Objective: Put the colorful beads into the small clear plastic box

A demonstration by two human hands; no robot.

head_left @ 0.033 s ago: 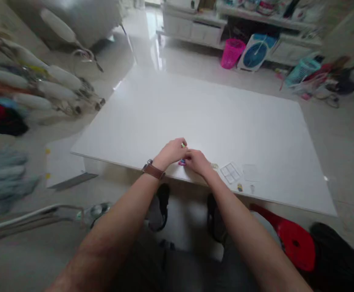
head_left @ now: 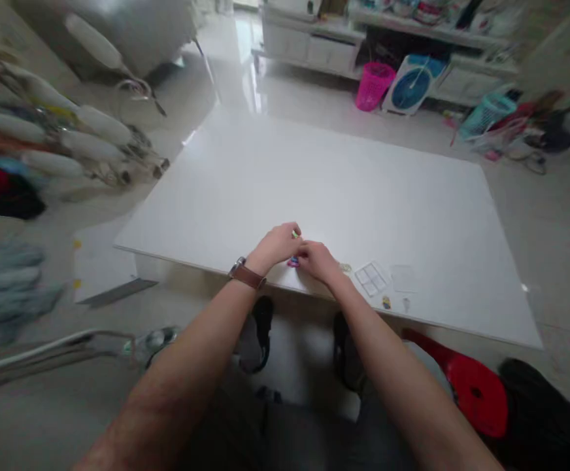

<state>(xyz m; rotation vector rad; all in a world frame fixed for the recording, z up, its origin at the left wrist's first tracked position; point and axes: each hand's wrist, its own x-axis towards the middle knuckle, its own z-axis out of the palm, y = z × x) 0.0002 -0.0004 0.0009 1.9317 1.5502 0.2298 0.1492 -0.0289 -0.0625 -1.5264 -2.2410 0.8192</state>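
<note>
Near the front edge of the white table [head_left: 344, 190], my left hand [head_left: 279, 243] and my right hand [head_left: 317, 258] meet with bent fingers around a small colourful object [head_left: 293, 261]. Pink and blue show at its lower end, below the fingers, and a bit of green shows at the left fingertips. Its middle is covered, and I cannot make out its kind. A small yellowish item [head_left: 345, 267] lies close beside my right wrist. Further right are a white-framed tray with square compartments [head_left: 371, 278], a thin transparent square [head_left: 403, 279], a tiny yellow-and-blue figure [head_left: 386, 302] and a small pale piece [head_left: 406, 304].
A red plastic stool or chair [head_left: 478, 396] stands off the table's front right. Sewing-machine-like equipment [head_left: 93, 137] fills the left side. Beyond the far edge are a pink basket [head_left: 375, 86], a blue-and-white fan [head_left: 411, 85] and a turquoise basket [head_left: 488, 114].
</note>
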